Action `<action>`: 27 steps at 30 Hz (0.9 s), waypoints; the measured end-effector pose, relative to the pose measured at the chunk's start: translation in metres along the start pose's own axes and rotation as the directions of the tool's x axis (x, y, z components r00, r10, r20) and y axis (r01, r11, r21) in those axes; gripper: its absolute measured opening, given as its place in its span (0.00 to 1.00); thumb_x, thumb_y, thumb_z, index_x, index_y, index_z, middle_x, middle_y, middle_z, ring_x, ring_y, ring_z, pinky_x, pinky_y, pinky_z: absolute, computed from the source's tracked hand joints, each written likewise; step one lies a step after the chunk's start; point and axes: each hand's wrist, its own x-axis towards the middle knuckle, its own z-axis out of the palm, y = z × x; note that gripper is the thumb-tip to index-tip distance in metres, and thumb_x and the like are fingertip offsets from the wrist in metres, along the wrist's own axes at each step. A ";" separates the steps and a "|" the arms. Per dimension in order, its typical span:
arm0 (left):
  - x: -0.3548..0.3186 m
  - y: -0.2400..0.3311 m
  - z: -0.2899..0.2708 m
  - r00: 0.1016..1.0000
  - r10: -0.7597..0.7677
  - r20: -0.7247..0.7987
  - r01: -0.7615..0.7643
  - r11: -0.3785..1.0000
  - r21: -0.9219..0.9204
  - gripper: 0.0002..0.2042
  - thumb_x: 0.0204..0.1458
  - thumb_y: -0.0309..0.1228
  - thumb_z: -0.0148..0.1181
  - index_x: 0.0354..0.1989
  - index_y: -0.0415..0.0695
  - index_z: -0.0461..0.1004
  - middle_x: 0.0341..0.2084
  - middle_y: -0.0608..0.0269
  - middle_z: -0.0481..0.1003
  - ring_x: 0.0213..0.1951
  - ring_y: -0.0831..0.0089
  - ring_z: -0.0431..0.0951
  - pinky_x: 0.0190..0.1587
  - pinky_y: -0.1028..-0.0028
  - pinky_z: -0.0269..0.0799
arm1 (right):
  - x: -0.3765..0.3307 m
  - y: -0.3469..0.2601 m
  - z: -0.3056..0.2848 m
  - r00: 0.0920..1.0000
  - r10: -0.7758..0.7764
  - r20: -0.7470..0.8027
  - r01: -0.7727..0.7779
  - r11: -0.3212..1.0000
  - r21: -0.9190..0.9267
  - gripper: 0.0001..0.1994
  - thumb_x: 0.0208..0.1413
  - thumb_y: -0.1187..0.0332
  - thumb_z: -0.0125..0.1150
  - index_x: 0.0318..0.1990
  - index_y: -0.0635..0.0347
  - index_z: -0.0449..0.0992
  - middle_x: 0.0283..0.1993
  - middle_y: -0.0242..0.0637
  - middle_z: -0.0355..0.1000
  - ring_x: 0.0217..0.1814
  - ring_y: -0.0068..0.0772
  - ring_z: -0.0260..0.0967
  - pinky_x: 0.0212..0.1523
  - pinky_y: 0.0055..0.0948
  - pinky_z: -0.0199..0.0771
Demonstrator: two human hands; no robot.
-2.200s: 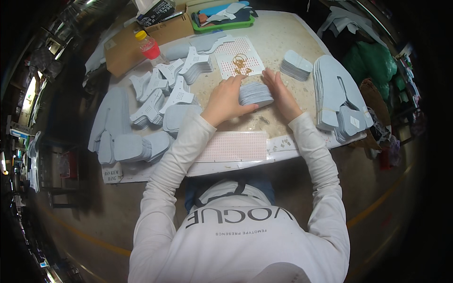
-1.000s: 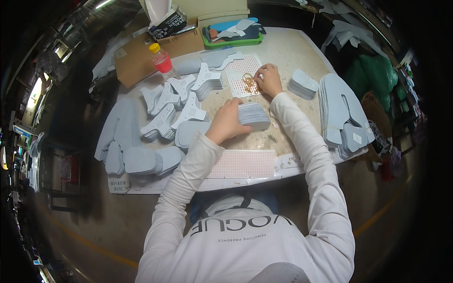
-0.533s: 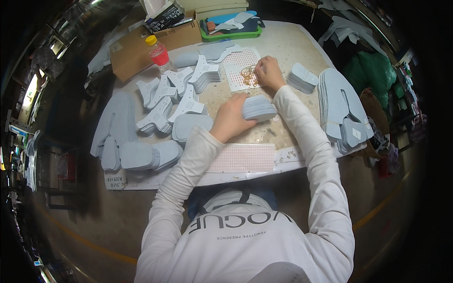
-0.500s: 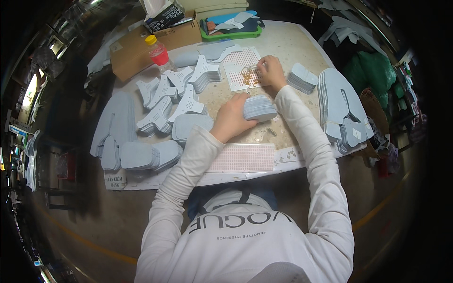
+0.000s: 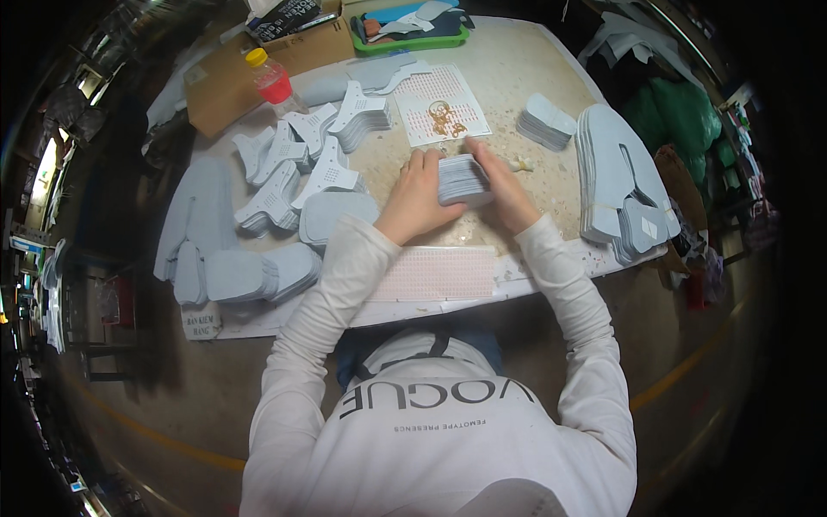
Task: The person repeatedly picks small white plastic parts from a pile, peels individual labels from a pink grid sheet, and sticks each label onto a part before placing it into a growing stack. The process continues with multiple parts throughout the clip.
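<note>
A thick stack of grey-blue cut pieces stands on edge between my two hands at the middle of the table. My left hand wraps its left side, fingers over the far edge and thumb at the near edge. Against its right side is my right hand, closed round the stack with fingers pointing away from me. A small tan bit shows beside the right hand; its kind is unclear. Just beyond lies a heap of tan rubber bands on a printed label sheet.
Stacks of white perforated Y-shaped pieces and rounded grey pieces fill the left. A small stack and a large slotted stack stand right. Behind are a bottle, a carton and a green tray.
My right hand has left the rubber bands and come back toward me to the stack's right side. The left hand still holds the stack, now turned more upright. The view has shifted slightly.
</note>
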 end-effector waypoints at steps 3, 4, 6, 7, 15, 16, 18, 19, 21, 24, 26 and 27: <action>0.003 0.002 -0.009 0.984 -0.121 0.132 0.123 0.992 -0.013 0.34 0.36 0.39 0.77 0.52 0.42 0.68 0.44 0.47 0.75 0.45 0.50 0.78 0.48 0.59 0.74 | -0.006 0.002 0.008 0.998 -0.067 0.005 0.067 0.998 -0.020 0.26 0.70 0.56 0.48 0.69 0.63 0.63 0.68 0.41 0.65 0.69 0.32 0.60 0.66 0.26 0.60; 0.005 0.004 -0.013 0.983 -0.110 0.146 0.109 0.994 0.010 0.34 0.36 0.39 0.77 0.52 0.42 0.68 0.44 0.47 0.76 0.44 0.51 0.79 0.48 0.60 0.74 | -0.006 -0.002 0.006 0.995 -0.090 -0.032 0.089 0.996 -0.026 0.24 0.70 0.59 0.48 0.68 0.64 0.65 0.67 0.42 0.66 0.68 0.32 0.63 0.64 0.25 0.63; 0.009 0.013 -0.024 0.973 -0.141 0.185 0.127 0.988 0.083 0.34 0.35 0.38 0.77 0.53 0.43 0.69 0.43 0.47 0.77 0.43 0.52 0.80 0.46 0.62 0.75 | -0.007 -0.011 -0.002 0.986 -0.134 -0.096 0.136 0.990 0.019 0.21 0.70 0.65 0.47 0.66 0.65 0.67 0.65 0.42 0.68 0.62 0.31 0.69 0.58 0.23 0.68; 0.010 0.019 -0.032 0.986 -0.106 0.125 0.103 0.994 0.028 0.32 0.36 0.38 0.77 0.51 0.42 0.70 0.43 0.47 0.77 0.43 0.52 0.80 0.46 0.62 0.76 | -0.009 -0.017 -0.010 0.980 -0.156 -0.125 0.165 0.984 0.068 0.20 0.70 0.67 0.46 0.65 0.65 0.67 0.64 0.42 0.70 0.58 0.31 0.73 0.55 0.22 0.70; -0.044 0.059 -0.087 0.924 -0.126 0.362 0.377 0.130 -0.917 0.31 0.50 0.41 0.70 0.60 0.41 0.66 0.50 0.60 0.74 0.52 0.68 0.75 0.56 0.68 0.71 | -0.049 -0.034 -0.024 0.969 -0.241 -0.055 0.236 0.832 0.502 0.25 0.61 0.60 0.62 0.61 0.61 0.65 0.64 0.46 0.68 0.51 0.27 0.73 0.50 0.19 0.70; -0.053 0.062 -0.084 0.911 -0.082 0.405 0.398 -0.092 -0.913 0.32 0.51 0.40 0.70 0.62 0.41 0.65 0.52 0.60 0.73 0.54 0.69 0.74 0.58 0.69 0.70 | -0.055 -0.031 -0.011 0.971 -0.230 -0.059 0.224 0.802 0.553 0.33 0.56 0.53 0.66 0.63 0.62 0.63 0.64 0.45 0.67 0.56 0.27 0.70 0.54 0.22 0.68; -0.062 0.063 -0.071 0.866 -0.108 0.489 0.460 -0.213 -0.862 0.37 0.49 0.41 0.71 0.64 0.39 0.62 0.54 0.57 0.72 0.55 0.65 0.74 0.60 0.66 0.71 | -0.070 -0.029 0.015 0.941 -0.240 0.240 0.050 0.798 0.601 0.51 0.43 0.38 0.73 0.67 0.62 0.60 0.65 0.43 0.64 0.66 0.29 0.61 0.63 0.29 0.63; -0.066 0.061 -0.065 0.833 -0.134 0.537 0.497 -0.246 -0.832 0.39 0.48 0.42 0.72 0.66 0.38 0.60 0.55 0.55 0.72 0.56 0.64 0.74 0.60 0.64 0.72 | -0.079 -0.030 0.026 0.948 -0.196 0.251 0.019 0.821 0.570 0.54 0.39 0.36 0.74 0.68 0.63 0.60 0.66 0.43 0.64 0.67 0.30 0.60 0.64 0.30 0.61; -0.070 0.054 -0.057 0.840 -0.191 0.508 0.467 -0.222 -0.856 0.39 0.49 0.42 0.71 0.66 0.38 0.60 0.56 0.55 0.71 0.55 0.66 0.75 0.59 0.66 0.72 | -0.091 -0.041 0.040 0.957 -0.102 0.271 -0.050 0.863 0.502 0.61 0.31 0.31 0.75 0.69 0.64 0.59 0.66 0.42 0.62 0.69 0.31 0.58 0.68 0.34 0.57; -0.075 0.044 -0.051 0.864 -0.203 0.461 0.475 0.021 -0.880 0.33 0.51 0.38 0.70 0.63 0.40 0.64 0.53 0.60 0.72 0.53 0.71 0.74 0.56 0.70 0.70 | -0.076 -0.079 0.025 0.907 -0.285 0.310 0.178 0.926 0.332 0.63 0.28 0.32 0.77 0.69 0.66 0.58 0.67 0.43 0.62 0.70 0.35 0.58 0.71 0.38 0.54; -0.075 0.039 -0.045 0.903 -0.176 0.392 0.428 0.283 -0.858 0.29 0.52 0.35 0.69 0.61 0.41 0.66 0.50 0.62 0.73 0.51 0.73 0.74 0.55 0.72 0.70 | -0.076 -0.096 0.024 0.739 -0.512 0.437 0.576 0.817 -0.017 0.50 0.34 0.38 0.77 0.64 0.57 0.67 0.56 0.38 0.70 0.61 0.34 0.66 0.66 0.38 0.59; -0.074 0.039 -0.040 0.927 -0.157 0.341 0.375 0.429 -0.822 0.28 0.52 0.34 0.69 0.61 0.41 0.66 0.50 0.63 0.73 0.50 0.74 0.74 0.54 0.73 0.70 | -0.080 -0.101 0.024 0.632 -0.555 0.540 0.758 0.587 -0.284 0.45 0.35 0.40 0.77 0.62 0.54 0.71 0.51 0.36 0.71 0.57 0.34 0.69 0.64 0.38 0.61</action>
